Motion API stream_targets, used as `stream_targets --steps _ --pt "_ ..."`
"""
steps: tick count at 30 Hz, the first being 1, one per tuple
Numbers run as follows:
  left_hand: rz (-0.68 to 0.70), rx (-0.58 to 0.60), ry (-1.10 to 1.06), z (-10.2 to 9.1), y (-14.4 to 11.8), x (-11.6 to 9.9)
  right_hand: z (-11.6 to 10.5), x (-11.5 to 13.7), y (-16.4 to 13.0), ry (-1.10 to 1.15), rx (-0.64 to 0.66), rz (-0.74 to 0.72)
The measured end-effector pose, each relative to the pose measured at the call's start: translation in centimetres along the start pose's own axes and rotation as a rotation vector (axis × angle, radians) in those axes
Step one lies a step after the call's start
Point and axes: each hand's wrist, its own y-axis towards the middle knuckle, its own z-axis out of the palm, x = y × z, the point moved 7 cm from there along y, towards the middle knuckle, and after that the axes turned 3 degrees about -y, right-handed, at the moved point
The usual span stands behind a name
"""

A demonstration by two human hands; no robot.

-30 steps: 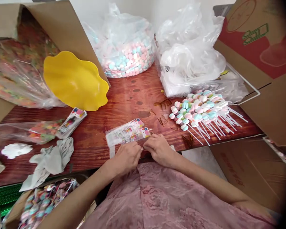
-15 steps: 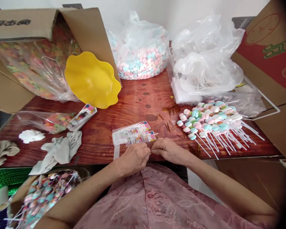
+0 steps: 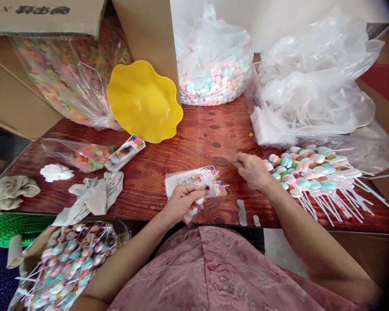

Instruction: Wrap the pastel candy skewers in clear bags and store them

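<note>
My left hand [image 3: 184,202] is closed around a marshmallow skewer [image 3: 193,210] in a clear wrapper, near the table's front edge. The fingers hide most of it, and the wrapper's gathered end pokes out above the thumb. To the right, my right hand [image 3: 253,170] reaches over the table with its fingertips pinched together beside some gold twist ties [image 3: 254,151]. Whether a tie is between those fingertips I cannot make out. Just beyond my left hand lie flat, printed clear bags [image 3: 181,178]. Right of my right hand is a pile of marshmallow skewers [image 3: 311,166] on white sticks.
A yellow wavy bowl [image 3: 145,103] leans against a cardboard box [image 3: 145,34] at the left. Behind stands a bag of marshmallows [image 3: 214,82]; plastic bags [image 3: 314,99] fill the back right. Grey cloth [image 3: 95,194] lies front left, above a container of wrapped skewers [image 3: 74,263].
My hands were together at the table's front edge. My right hand has moved away, forward and right to the twist ties. The wrapped skewer in my left hand now shows. The camera view has shifted.
</note>
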Motion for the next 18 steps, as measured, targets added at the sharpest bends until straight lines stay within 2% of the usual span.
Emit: stream_targets --steps 2,5,8,11,15,18 --pt "-0.005 -0.024 -0.07 -0.3 0.0 -0.1 -0.7 -0.7 -1.2 0.065 -0.057 -0.02" --pt "-0.013 0.006 -0.128 0.6 0.3 -0.1 -1.1 -1.6 -2.5 0.163 -0.112 -0.04" --pt "-0.026 0.048 -0.094 2.3 0.5 0.2 -0.9 -2.3 -3.5 0.445 -0.167 -0.066" --pt "-0.018 0.04 -0.031 2.8 0.4 0.5 -0.5 -3.5 -4.4 0.676 -0.233 -0.036" --pt "0.004 -0.045 -0.011 1.4 0.1 0.8 -0.7 -3.6 -5.6 0.566 -0.283 -0.069" --pt "0.016 -0.123 0.002 0.1 -0.3 0.8 -1.1 -1.8 -5.9 0.303 -0.242 -0.163"
